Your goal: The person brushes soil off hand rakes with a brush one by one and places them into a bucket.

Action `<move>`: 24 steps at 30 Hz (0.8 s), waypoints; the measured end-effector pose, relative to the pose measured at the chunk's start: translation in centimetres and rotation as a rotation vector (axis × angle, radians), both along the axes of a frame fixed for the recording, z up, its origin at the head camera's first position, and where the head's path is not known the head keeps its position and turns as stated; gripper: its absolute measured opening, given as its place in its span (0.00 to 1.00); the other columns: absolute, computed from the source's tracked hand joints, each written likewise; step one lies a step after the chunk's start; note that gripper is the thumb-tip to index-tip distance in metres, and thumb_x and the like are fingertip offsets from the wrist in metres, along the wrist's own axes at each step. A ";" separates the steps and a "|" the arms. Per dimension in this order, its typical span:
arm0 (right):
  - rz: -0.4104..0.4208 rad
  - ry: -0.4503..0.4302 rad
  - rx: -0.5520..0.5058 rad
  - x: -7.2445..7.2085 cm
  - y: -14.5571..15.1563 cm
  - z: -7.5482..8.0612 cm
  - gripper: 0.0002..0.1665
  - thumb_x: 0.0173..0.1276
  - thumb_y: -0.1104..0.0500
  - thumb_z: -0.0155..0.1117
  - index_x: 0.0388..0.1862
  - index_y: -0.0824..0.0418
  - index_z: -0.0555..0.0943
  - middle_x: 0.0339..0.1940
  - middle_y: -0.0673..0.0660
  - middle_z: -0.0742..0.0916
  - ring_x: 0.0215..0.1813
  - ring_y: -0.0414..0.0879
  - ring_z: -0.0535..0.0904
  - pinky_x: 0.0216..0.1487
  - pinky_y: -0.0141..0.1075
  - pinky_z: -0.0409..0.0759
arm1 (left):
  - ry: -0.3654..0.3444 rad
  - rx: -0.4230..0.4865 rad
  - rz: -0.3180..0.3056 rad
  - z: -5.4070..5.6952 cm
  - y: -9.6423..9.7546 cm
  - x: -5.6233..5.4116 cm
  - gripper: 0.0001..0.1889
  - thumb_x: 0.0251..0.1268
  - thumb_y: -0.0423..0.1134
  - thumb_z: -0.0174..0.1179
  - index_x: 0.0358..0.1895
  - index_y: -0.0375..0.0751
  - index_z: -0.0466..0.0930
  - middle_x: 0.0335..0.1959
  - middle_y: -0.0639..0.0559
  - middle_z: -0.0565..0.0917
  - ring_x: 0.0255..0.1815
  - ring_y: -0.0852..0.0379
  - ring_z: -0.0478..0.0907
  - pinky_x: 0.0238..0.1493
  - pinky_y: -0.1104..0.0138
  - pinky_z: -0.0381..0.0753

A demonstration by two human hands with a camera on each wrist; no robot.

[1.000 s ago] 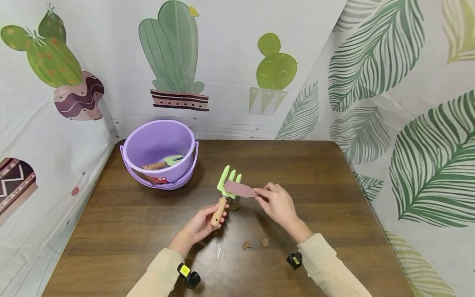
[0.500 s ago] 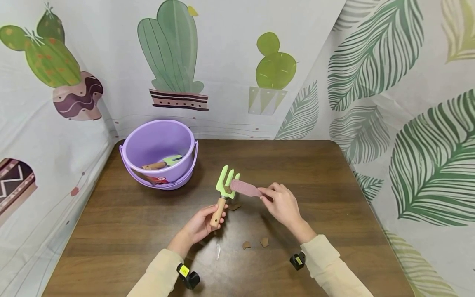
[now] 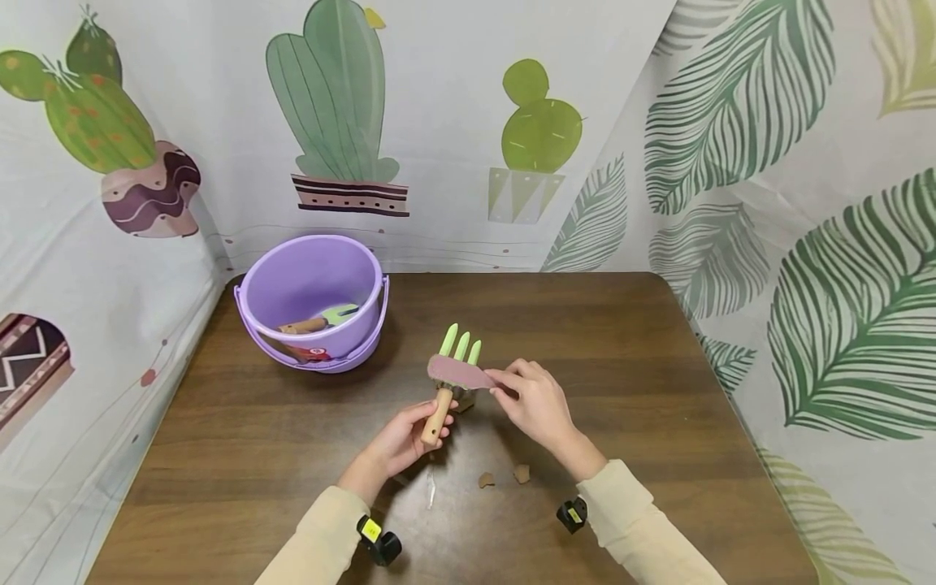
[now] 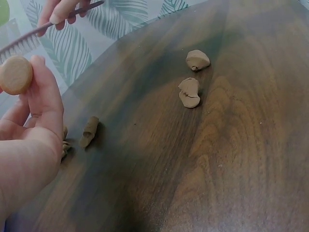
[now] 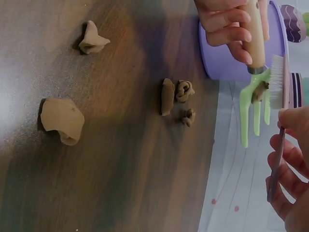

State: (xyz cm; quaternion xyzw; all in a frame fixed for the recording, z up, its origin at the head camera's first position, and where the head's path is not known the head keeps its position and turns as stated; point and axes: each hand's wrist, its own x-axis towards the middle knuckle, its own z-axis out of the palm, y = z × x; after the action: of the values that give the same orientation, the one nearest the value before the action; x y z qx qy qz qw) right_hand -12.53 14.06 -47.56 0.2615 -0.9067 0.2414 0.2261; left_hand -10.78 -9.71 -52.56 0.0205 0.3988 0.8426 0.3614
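Observation:
In the head view my left hand (image 3: 398, 439) grips the wooden handle of a small hand fork (image 3: 440, 410), its green tines pointing away from me. My right hand (image 3: 537, 402) pinches the thin handle of a pink-backed brush (image 3: 459, 372). The brush lies across the base of the tines and hides it from above. From the right wrist, white bristles (image 5: 276, 79) face the fork head, where a brown clay-like lump (image 5: 259, 92) sticks. The left wrist view shows the round handle end (image 4: 16, 75) between thumb and fingers.
A purple bucket (image 3: 351, 345) stands at the back left, with another wooden-handled green tool (image 3: 307, 325) inside. Two brown clay-like pieces (image 3: 522, 474) lie near the front. Several more, including a rolled piece (image 5: 167, 96), lie beneath the fork. Printed cloth (image 3: 446, 122) hangs behind the table.
The brush slid right along the fork, baring the brown lump, then came back left and lower across the base of the tines. The left hand and fork shifted slightly right.

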 end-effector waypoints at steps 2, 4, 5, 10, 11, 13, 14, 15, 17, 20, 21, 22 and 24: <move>-0.004 -0.008 0.015 0.0 0.0 -0.1 0.15 0.51 0.59 0.72 0.41 0.52 0.86 0.28 0.47 0.81 0.28 0.41 0.71 0.27 0.33 0.70 | -0.003 0.002 0.002 0.0 0.0 0.0 0.15 0.74 0.39 0.35 0.50 0.42 0.72 0.34 0.53 0.80 0.30 0.63 0.78 0.32 0.74 0.78; -0.011 -0.014 0.022 0.0 0.1 -0.2 0.15 0.51 0.59 0.72 0.41 0.52 0.86 0.28 0.48 0.81 0.28 0.41 0.71 0.26 0.32 0.70 | -0.005 -0.004 0.006 0.1 0.1 0.0 0.15 0.74 0.39 0.35 0.50 0.42 0.72 0.34 0.54 0.80 0.30 0.63 0.78 0.31 0.74 0.78; -0.016 -0.021 0.022 0.0 0.2 -0.3 0.15 0.51 0.59 0.72 0.41 0.52 0.86 0.28 0.48 0.81 0.28 0.41 0.71 0.26 0.32 0.69 | -0.006 -0.008 0.008 0.1 0.0 0.0 0.15 0.74 0.39 0.35 0.50 0.43 0.73 0.34 0.54 0.80 0.30 0.63 0.78 0.31 0.74 0.78; -0.037 -0.034 0.018 -0.1 0.8 -0.5 0.16 0.51 0.58 0.72 0.41 0.51 0.86 0.28 0.48 0.81 0.28 0.41 0.71 0.26 0.33 0.70 | -0.001 -0.027 0.016 0.1 -0.1 0.1 0.15 0.74 0.39 0.36 0.50 0.43 0.73 0.34 0.53 0.79 0.30 0.63 0.78 0.31 0.73 0.77; -0.042 -0.037 0.019 -0.1 1.0 -0.5 0.16 0.51 0.58 0.72 0.41 0.51 0.86 0.28 0.48 0.81 0.28 0.41 0.71 0.26 0.33 0.70 | 0.001 -0.029 0.020 0.1 -0.2 0.1 0.15 0.74 0.39 0.36 0.50 0.43 0.73 0.34 0.53 0.79 0.30 0.63 0.78 0.31 0.73 0.77; -0.050 -0.038 0.020 -0.1 1.3 -0.5 0.15 0.51 0.59 0.72 0.41 0.51 0.86 0.28 0.48 0.82 0.28 0.41 0.72 0.26 0.33 0.70 | 0.006 -0.031 0.028 0.2 -0.3 0.1 0.15 0.74 0.39 0.36 0.50 0.43 0.74 0.34 0.53 0.79 0.30 0.63 0.78 0.31 0.73 0.77; -0.053 -0.038 0.021 -0.2 1.4 -0.5 0.15 0.51 0.59 0.72 0.41 0.51 0.86 0.28 0.48 0.82 0.28 0.41 0.71 0.26 0.33 0.70 | 0.009 -0.031 0.030 0.2 -0.3 0.1 0.15 0.74 0.39 0.36 0.50 0.43 0.74 0.34 0.53 0.79 0.30 0.63 0.78 0.31 0.73 0.77; -0.056 -0.041 0.021 -0.2 1.6 -0.5 0.15 0.51 0.59 0.72 0.41 0.51 0.86 0.28 0.48 0.82 0.28 0.41 0.71 0.26 0.33 0.70 | 0.013 -0.031 0.031 0.2 -0.4 0.1 0.15 0.74 0.39 0.36 0.50 0.43 0.74 0.34 0.53 0.79 0.30 0.62 0.77 0.31 0.73 0.77; -0.061 -0.045 0.019 -0.2 1.9 -0.6 0.16 0.51 0.59 0.72 0.41 0.52 0.86 0.28 0.48 0.82 0.28 0.41 0.71 0.26 0.33 0.70 | 0.019 -0.031 0.027 0.2 -0.5 0.1 0.15 0.74 0.39 0.36 0.49 0.44 0.74 0.34 0.53 0.79 0.30 0.62 0.77 0.32 0.73 0.77; -0.068 -0.051 0.017 -0.2 2.3 -0.8 0.16 0.51 0.59 0.72 0.41 0.52 0.86 0.28 0.49 0.82 0.27 0.41 0.71 0.25 0.33 0.69 | 0.030 -0.032 0.014 0.1 -0.6 0.0 0.15 0.74 0.39 0.36 0.50 0.44 0.74 0.35 0.53 0.79 0.31 0.63 0.77 0.32 0.74 0.78; -0.072 -0.053 0.017 -0.2 2.4 -0.8 0.16 0.51 0.60 0.72 0.41 0.52 0.86 0.28 0.49 0.82 0.27 0.40 0.71 0.25 0.33 0.70 | 0.036 -0.033 0.009 0.0 -0.7 0.0 0.15 0.74 0.39 0.36 0.50 0.44 0.73 0.35 0.53 0.79 0.31 0.63 0.77 0.33 0.74 0.78; -0.074 -0.056 0.017 -0.2 2.5 -0.8 0.16 0.51 0.60 0.72 0.41 0.52 0.86 0.28 0.48 0.82 0.27 0.40 0.71 0.25 0.33 0.70 | 0.036 -0.034 0.007 0.0 -0.7 0.0 0.15 0.74 0.40 0.36 0.51 0.44 0.73 0.35 0.53 0.79 0.31 0.63 0.77 0.33 0.74 0.78; -0.078 -0.059 0.019 -0.2 2.7 -0.9 0.16 0.51 0.60 0.72 0.41 0.52 0.86 0.28 0.49 0.82 0.27 0.40 0.71 0.25 0.33 0.70 | 0.033 -0.037 0.004 0.0 -0.7 0.0 0.15 0.73 0.40 0.37 0.51 0.43 0.73 0.35 0.53 0.79 0.31 0.63 0.77 0.33 0.74 0.77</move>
State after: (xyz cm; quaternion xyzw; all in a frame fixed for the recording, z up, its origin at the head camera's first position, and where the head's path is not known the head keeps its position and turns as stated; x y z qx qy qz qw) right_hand -12.77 16.72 -48.46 0.2208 -0.9248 0.2315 0.2060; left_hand -10.78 -10.46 -52.60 0.0268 0.4204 0.8354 0.3531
